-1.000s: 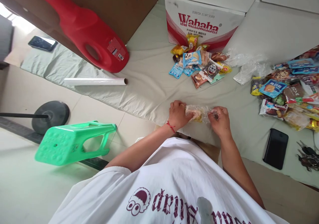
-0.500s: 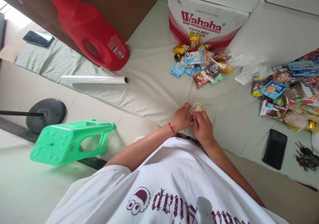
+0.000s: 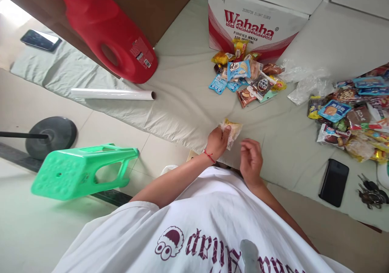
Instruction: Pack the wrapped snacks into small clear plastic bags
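My left hand [image 3: 218, 142] is closed on a small snack packet [image 3: 233, 132] in clear and yellow wrapping, the thumb lying over it. To its right, my right hand [image 3: 251, 159] is apart from the packet, its fingers loosely bent, and I see nothing in them. Both hands are over the near edge of the cloth-covered table [image 3: 188, 119]. Beyond them lies a small pile of wrapped snacks [image 3: 238, 69], and a larger heap of snacks [image 3: 349, 115] spreads at the right.
A Wahaba-style white-and-red carton marked Wahaha [image 3: 255, 26] stands behind the small pile. Crumpled clear plastic [image 3: 310, 84] lies between the piles. A red jug [image 3: 112, 34] and white tube [image 3: 114, 94] are left. A phone [image 3: 334, 182] and keys [image 3: 372, 192] lie right; a green stool [image 3: 82, 171] is below left.
My right hand has come off the snack packet and moved slightly right and down. The packet stays in my left hand and now shows more fully. The view has shifted slightly.
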`<act>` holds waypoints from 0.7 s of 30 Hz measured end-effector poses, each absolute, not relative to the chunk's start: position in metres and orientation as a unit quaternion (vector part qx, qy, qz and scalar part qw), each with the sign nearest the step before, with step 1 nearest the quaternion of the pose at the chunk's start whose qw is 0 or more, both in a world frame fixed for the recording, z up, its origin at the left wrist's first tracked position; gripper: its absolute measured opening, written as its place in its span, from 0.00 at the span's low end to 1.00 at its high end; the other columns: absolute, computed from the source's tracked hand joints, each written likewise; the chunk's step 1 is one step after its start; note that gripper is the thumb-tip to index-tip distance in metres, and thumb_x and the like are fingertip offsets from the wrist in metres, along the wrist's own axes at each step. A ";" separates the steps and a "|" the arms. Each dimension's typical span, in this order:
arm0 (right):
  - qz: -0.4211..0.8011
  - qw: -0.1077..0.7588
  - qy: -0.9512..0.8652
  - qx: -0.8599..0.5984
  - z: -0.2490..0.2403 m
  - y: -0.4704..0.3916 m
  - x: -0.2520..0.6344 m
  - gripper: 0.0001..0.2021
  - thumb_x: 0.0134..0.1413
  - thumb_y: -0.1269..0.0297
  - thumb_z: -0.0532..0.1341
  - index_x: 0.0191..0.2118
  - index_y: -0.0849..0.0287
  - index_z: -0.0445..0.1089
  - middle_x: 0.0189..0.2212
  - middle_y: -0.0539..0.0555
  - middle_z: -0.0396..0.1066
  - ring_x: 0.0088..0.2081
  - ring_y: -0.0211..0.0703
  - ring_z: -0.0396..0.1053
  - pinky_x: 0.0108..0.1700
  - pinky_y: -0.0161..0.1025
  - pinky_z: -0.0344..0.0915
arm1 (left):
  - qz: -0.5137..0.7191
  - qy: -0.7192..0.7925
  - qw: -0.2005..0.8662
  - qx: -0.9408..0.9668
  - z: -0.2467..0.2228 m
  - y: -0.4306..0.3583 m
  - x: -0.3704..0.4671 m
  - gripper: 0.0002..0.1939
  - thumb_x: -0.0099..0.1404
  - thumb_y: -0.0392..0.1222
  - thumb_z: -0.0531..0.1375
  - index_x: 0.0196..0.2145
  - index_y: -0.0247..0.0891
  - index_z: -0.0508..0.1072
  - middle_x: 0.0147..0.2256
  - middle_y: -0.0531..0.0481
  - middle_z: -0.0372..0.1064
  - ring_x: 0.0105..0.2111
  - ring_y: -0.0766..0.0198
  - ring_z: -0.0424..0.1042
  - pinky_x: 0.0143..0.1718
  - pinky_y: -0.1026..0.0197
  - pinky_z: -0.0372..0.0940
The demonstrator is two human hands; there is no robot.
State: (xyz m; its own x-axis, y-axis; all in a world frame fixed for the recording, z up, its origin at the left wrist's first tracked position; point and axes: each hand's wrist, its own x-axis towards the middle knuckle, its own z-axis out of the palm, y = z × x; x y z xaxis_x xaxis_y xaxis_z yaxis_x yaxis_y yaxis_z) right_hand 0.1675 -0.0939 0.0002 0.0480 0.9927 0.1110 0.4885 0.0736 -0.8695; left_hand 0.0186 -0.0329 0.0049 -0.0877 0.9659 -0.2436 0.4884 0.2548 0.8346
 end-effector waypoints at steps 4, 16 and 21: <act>0.440 0.369 -0.493 -0.654 -0.001 -0.082 0.169 0.31 0.67 0.39 0.52 0.64 0.57 0.64 0.49 0.63 0.74 0.40 0.49 0.74 0.31 0.41 0.72 | 0.287 0.664 0.389 0.571 0.008 -0.041 0.027 0.16 0.79 0.52 0.48 0.39 0.39 0.66 0.32 0.46 0.71 0.32 0.57 0.71 0.35 0.56 0.62; 0.420 0.345 -0.551 -0.634 -0.001 -0.080 0.163 0.29 0.68 0.35 0.49 0.43 0.57 0.73 0.34 0.56 0.77 0.39 0.50 0.74 0.41 0.42 0.70 | 0.243 0.642 0.483 0.544 0.013 -0.040 0.028 0.29 0.78 0.59 0.43 0.22 0.43 0.57 0.23 0.51 0.59 0.26 0.62 0.62 0.32 0.57 0.56; 0.517 0.356 -0.495 -0.601 -0.004 -0.079 0.171 0.26 0.65 0.34 0.53 0.38 0.54 0.67 0.22 0.47 0.64 0.25 0.41 0.62 0.28 0.38 0.62 | 0.300 0.588 0.613 0.434 0.005 -0.041 0.030 0.31 0.76 0.68 0.41 0.25 0.44 0.58 0.21 0.52 0.57 0.22 0.63 0.59 0.25 0.57 0.57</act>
State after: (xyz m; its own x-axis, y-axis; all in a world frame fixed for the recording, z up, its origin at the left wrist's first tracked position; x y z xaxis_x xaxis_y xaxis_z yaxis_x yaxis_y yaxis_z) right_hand 0.1706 -0.0788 -0.0038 -0.0243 0.9627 -0.2696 0.2274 -0.2573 -0.9392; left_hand 0.0298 -0.0413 0.0049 0.1296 0.8783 -0.4602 0.1425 0.4428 0.8852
